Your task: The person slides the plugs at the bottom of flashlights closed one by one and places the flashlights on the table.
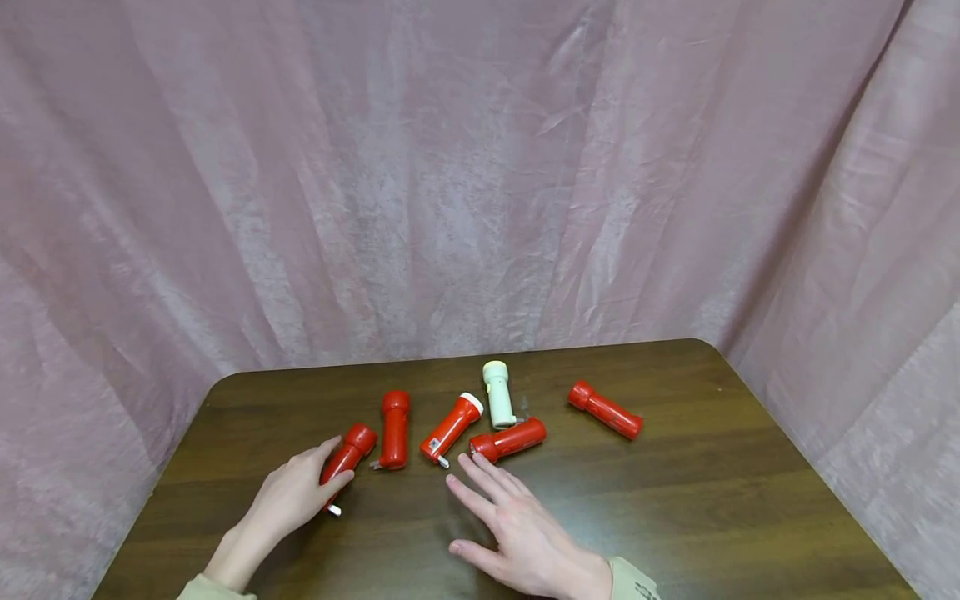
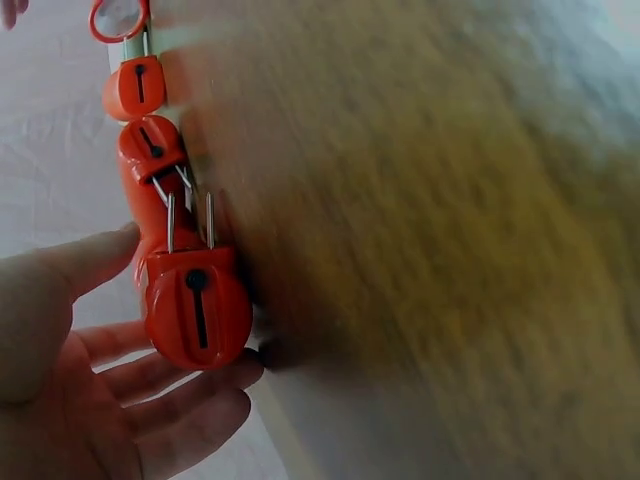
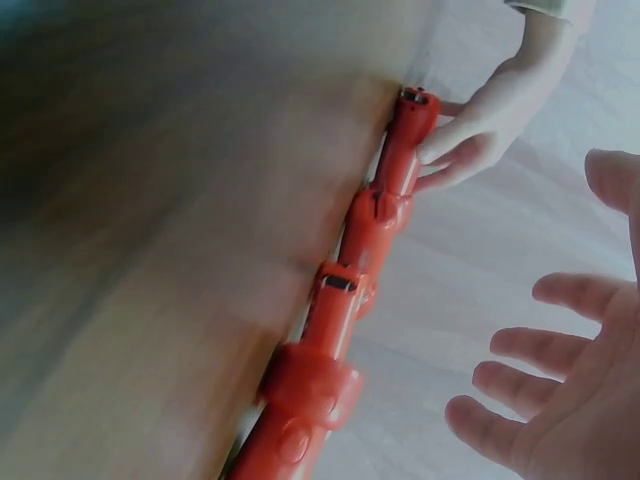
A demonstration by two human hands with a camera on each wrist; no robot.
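Nearest, the right hand spreads empty; at its ten o'clock the left hand grips one red flashlight, while five other flashlights, seemingly yet to be handled, lie beyond, ten to one o'clock.

"What sort of place is this?"
"A curtained-off spot: pink drapes hang behind and beside a wood-grain table."
"Home or office?"
"Can't tell; the drapes hide the room beyond."
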